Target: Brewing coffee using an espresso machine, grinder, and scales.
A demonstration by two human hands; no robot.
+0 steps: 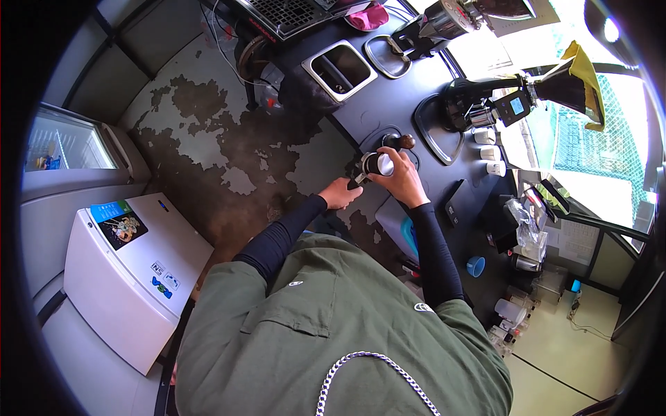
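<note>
My left hand (pixel 340 193) is closed around the dark handle of a portafilter (pixel 356 182), held at the counter's near edge. Over the portafilter's head, the fingers of my right hand (pixel 404 183) curl around a round dark-sided cup (pixel 381 164) with a bright silvery top. Whether the cup sits in the basket or only rests against it is hidden by my fingers. Just beyond my right fingertips stands a tamper (pixel 406 141) with a brown rounded knob, on the dark counter (pixel 374 114).
A steel-rimmed knock box (pixel 362 90) is set toward the far left. Right of it are a black tray (pixel 454 147), a coffee grinder (pixel 512 106) with yellow cloth, and white cups (pixel 489 153). A blue cup (pixel 475 267) stands farther right. A small white fridge (pixel 132 270) is at left.
</note>
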